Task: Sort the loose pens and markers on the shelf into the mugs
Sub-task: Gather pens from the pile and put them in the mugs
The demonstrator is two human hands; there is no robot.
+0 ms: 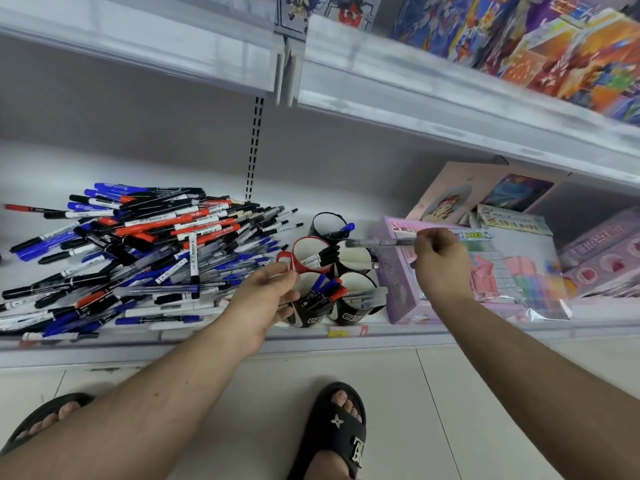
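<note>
Right hand point(437, 260) pinches clear pen point(381, 242) (above mugs point(356, 261)).

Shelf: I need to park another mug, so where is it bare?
Bare shelf lies behind the pen pile, toward the back wall. Crowded: the mugs sit tight between the pile and the purple box.

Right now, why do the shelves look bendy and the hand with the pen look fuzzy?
In the head view, the wide lens bows the upper shelf edge; motion smears the right hand and its clear pen; the toy boxes at the right edge blur; the pen pile stays sharp.
</note>
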